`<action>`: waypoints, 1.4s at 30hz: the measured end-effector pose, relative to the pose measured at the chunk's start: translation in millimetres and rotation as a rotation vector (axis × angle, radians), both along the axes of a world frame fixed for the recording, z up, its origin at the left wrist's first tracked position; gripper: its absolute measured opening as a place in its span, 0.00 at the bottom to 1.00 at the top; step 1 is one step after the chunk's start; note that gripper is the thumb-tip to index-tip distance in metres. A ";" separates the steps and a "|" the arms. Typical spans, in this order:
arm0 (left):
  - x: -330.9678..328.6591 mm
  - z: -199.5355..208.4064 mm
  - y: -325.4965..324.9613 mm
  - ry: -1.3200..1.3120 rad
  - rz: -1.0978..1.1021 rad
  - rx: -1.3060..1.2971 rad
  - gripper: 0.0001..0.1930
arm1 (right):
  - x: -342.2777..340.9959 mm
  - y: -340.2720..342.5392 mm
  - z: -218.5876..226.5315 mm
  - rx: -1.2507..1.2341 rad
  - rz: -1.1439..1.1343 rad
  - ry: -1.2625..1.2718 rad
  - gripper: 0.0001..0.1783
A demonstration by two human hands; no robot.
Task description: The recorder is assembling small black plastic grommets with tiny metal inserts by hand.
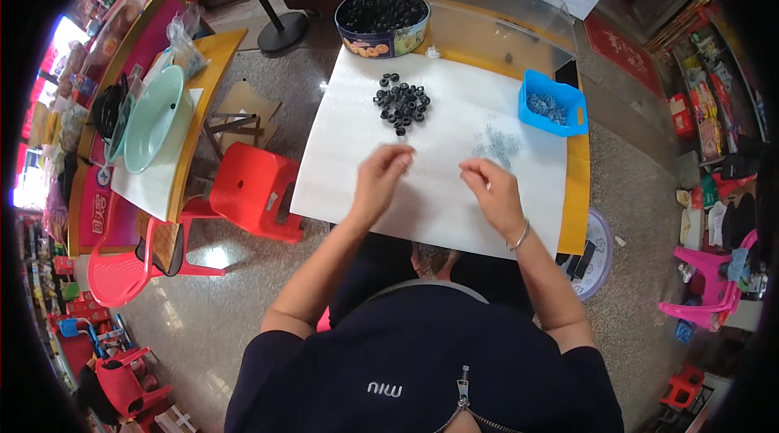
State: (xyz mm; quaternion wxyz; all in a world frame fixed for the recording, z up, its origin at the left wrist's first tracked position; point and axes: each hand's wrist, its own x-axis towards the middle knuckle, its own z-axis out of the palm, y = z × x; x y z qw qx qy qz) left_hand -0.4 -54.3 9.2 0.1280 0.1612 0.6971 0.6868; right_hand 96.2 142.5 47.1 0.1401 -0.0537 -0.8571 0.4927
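Above the white-covered table (324, 181), my left hand (381, 180) is closed in a pinch just below a pile of small black ring-shaped pieces (402, 102). A tiny pale thing may be at its fingertips, too small and blurred to name. My right hand (495, 196) also pinches, thumb against forefinger, below a loose heap of small clear bluish pieces (497, 145). What it holds, if anything, does not show. The two hands are apart, and the right wrist wears a bracelet (521, 236).
A round tin (373, 43) full of black pieces stands at the far edge. On the right, a blue plastic basket (531, 120) holds more clear pieces. A transparent box (495, 15) lies behind. A red stool (243, 189) and a side table with a green basin (142, 137) are left.
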 end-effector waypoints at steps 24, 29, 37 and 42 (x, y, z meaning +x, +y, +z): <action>-77.9 -2.9 -1.3 0.553 0.069 -0.675 0.12 | 37.1 -15.5 -39.4 0.153 -0.050 0.178 0.05; -63.5 2.4 -6.9 0.168 0.138 -0.233 0.12 | 37.3 -15.7 -40.1 0.152 -0.049 0.185 0.05; 18.8 19.1 8.8 -0.447 -0.213 0.277 0.11 | 25.5 -29.7 0.1 -0.169 -0.078 0.163 0.09; 41.8 24.3 21.0 -0.376 -0.220 0.331 0.16 | 17.9 -35.1 4.1 -0.151 -0.013 0.206 0.12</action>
